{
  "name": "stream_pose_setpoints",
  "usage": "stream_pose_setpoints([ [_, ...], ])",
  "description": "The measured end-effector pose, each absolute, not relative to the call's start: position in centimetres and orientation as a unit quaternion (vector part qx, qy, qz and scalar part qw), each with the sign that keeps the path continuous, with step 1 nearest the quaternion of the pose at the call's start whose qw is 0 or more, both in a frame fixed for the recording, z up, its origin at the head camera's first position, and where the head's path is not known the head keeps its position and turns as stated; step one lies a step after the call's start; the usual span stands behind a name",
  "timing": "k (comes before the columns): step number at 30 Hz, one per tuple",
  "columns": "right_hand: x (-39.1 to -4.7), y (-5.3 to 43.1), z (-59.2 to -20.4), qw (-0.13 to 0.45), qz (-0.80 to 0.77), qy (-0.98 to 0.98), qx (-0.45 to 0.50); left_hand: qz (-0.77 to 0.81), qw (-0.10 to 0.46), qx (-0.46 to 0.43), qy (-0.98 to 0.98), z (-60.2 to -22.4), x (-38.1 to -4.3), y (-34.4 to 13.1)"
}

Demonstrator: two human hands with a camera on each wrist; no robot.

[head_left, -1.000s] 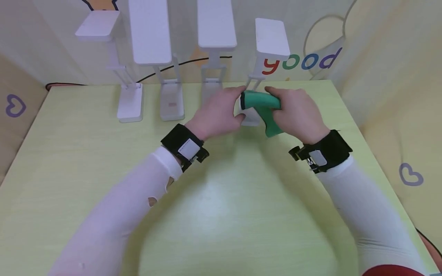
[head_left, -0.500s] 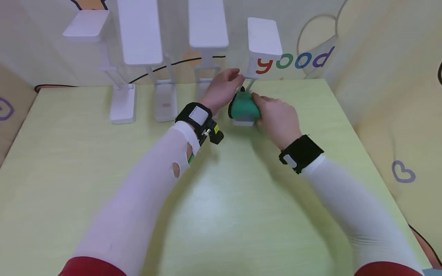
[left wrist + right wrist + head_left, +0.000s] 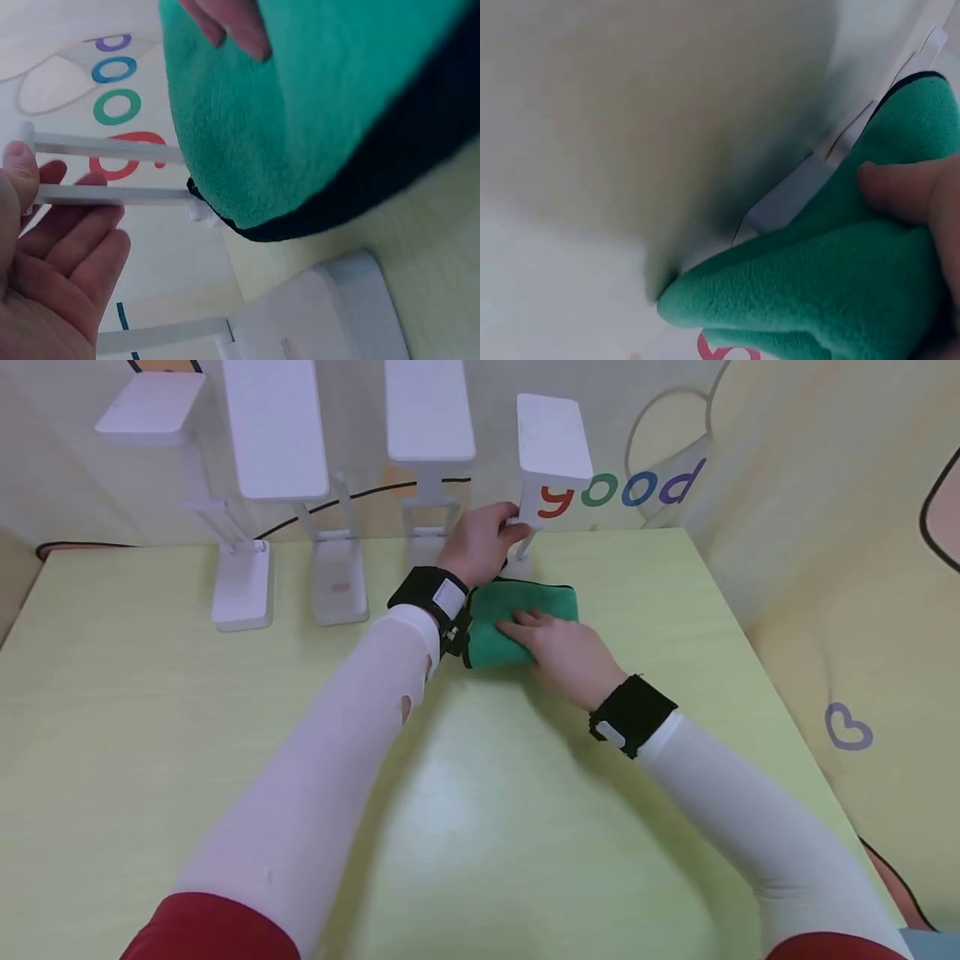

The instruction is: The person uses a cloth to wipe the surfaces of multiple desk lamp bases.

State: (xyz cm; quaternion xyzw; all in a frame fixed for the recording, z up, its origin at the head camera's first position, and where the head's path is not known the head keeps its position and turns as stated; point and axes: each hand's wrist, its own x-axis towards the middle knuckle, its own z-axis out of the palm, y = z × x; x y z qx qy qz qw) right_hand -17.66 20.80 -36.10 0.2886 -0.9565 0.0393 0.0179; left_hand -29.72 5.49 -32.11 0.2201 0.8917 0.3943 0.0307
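In the head view my left hand (image 3: pixel 480 545) holds the stem of the rightmost white desk lamp (image 3: pixel 555 439). The left wrist view shows my thumb and fingers around the lamp's thin rods (image 3: pixel 112 195). A green cloth (image 3: pixel 555 602) with a dark edge lies over the base of that lamp, hiding most of it. My right hand (image 3: pixel 573 662) rests on top of the cloth, its fingers stretched across the fabric. From the right wrist, my thumb (image 3: pixel 904 191) presses the folded cloth (image 3: pixel 795 292), and a grey part of the base shows beneath.
Three more white lamps stand in a row to the left: one at the far left (image 3: pixel 243 585), one beside it (image 3: pixel 337 581) and one nearer my left hand (image 3: pixel 431 414). The pale green table (image 3: pixel 450 827) meets a printed curtain (image 3: pixel 825 527) behind and at the right.
The green cloth has gone from bunched in my right hand to spread over the lamp's base. My left hand has left the cloth and taken hold of the lamp's stem.
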Motion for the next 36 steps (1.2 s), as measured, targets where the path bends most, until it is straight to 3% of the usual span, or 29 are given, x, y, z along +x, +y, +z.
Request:
stream_pose_setpoints([
  [4, -19.0, 20.8, -35.9, -0.003, 0.055, -0.951, 0.305, 0.365, 0.035, 0.225, 0.903, -31.6, -29.8, 5.6],
  [12, -22.8, 20.6, -36.3, 0.028, 0.054, -0.951, 0.302, 0.349, 0.067, 0.191, 0.915, -30.3, -29.1, 6.3],
  [24, -18.0, 20.4, -34.7, -0.051, 0.007, -0.956, 0.290, 0.305, 0.023, 0.186, 0.934, -31.4, -28.3, 6.9],
  [32, -21.6, 20.0, -36.7, -0.010, 0.088, -0.933, 0.348, 0.296, 0.032, 0.183, 0.937, -31.8, -28.3, 6.7],
  [36, -22.3, 21.5, -37.7, -0.007, 0.120, -0.936, 0.330, 0.308, 0.038, 0.180, 0.934, -31.9, -28.0, 6.7],
])
